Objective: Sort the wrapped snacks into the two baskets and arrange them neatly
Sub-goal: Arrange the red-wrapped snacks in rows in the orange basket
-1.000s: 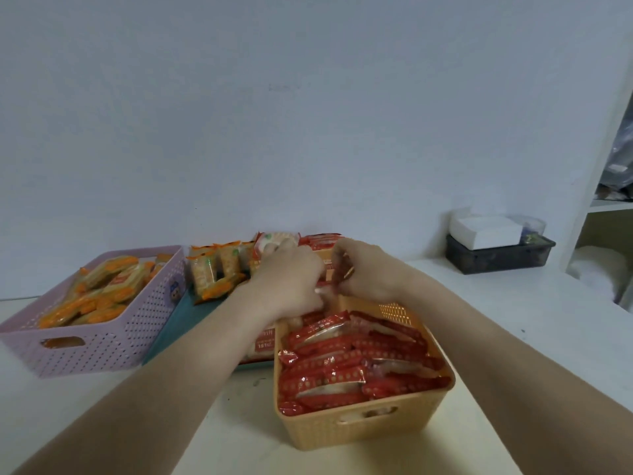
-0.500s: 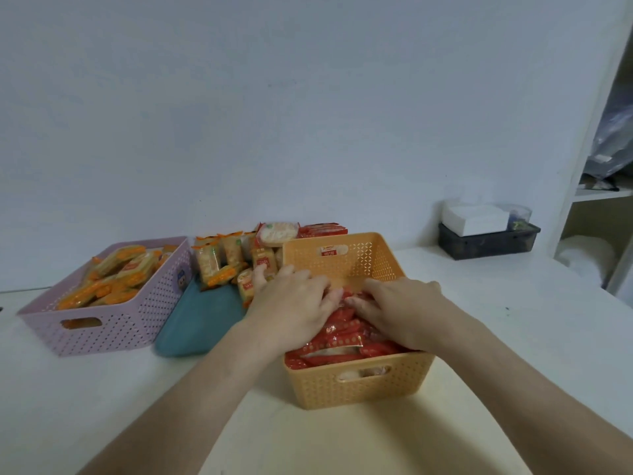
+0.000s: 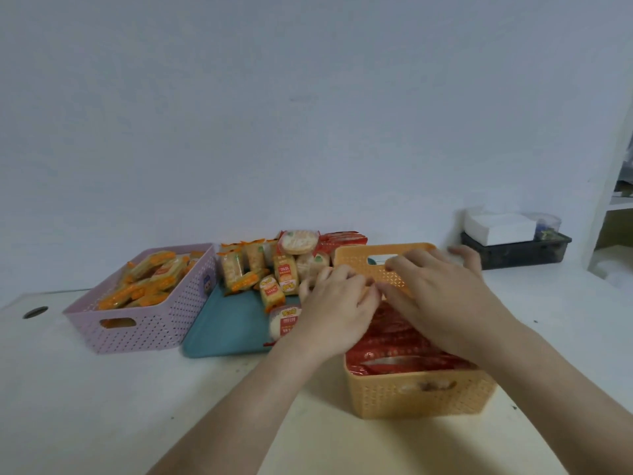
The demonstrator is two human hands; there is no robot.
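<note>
Red snacks [image 3: 394,359] under left hand [image 3: 337,308], right hand [image 3: 442,303]; fingers relaxed.

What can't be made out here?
Head view:
Red snacks at the orange basket's far end: covered by left hand and right hand.
Whether the left hand pinches a wrapper: knuckles hide its fingertips.
Print on the teal tray's snacks: too small, blurred.
Shelf: cut by the right edge.
</note>
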